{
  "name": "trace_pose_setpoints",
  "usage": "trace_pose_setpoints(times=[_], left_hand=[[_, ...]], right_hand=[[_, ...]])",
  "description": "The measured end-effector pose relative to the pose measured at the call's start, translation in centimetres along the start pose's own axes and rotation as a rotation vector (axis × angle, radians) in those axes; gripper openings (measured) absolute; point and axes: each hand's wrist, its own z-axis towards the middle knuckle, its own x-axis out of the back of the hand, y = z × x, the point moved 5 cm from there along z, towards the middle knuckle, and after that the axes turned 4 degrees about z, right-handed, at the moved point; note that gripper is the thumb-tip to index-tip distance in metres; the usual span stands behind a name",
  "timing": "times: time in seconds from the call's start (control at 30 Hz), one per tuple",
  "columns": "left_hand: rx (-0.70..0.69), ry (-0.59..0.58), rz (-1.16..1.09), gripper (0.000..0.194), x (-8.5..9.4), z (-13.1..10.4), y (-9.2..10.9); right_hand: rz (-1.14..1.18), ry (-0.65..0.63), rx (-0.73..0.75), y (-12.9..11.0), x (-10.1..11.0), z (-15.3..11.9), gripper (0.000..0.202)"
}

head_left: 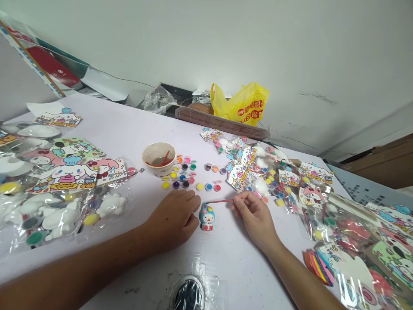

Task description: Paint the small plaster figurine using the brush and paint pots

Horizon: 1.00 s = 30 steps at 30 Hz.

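Note:
A small painted figurine [207, 218] with a light blue hood, white face and red feet stands upright on the white table. Right beside it, my left hand [174, 217] is closed, knuckles up. Its curled fingers hide whatever may be inside, and I cannot tell whether they touch the figurine. My right hand [253, 215] pinches a thin red paintbrush [222, 201], whose dark tip points left at the top of the figurine's head. Just beyond are several small paint pots [186, 184] in many colours. A paper cup [159, 157] holds murky water and a red stick-like handle.
Clear packets with white figures [64, 215] and cartoon cards [69, 172] cover the left side. More packets [258, 163] lie on the right, near coloured strips [318, 267]. A yellow bag [240, 103] stands by the wall. A round, film-covered fitting [189, 295] lies at the front.

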Motion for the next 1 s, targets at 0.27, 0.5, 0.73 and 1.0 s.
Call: trace_pose_setpoints(times=[0.27,0.5,0.73,1.0], left_hand=[[0.005,-0.003,-0.013,0.016,0.02,-0.16,0.03],[0.003,0.006,-0.013,0.016,0.01,-0.12,-0.03],[0.006,0.001,-0.014,0.016,0.06,-0.11,0.05],[0.01,0.002,0.008,0.016,-0.06,-0.02,-0.04]], right_hand=[[-0.019,-0.024,0.016,0.09,-0.08,-0.1,0.036],[-0.008,-0.013,0.025,0.16,-0.01,-0.03,0.036],[-0.002,-0.029,0.032,0.15,-0.14,-0.14,0.035],[0.004,-0.036,0.039,0.0,-0.24,-0.08,0.037]])
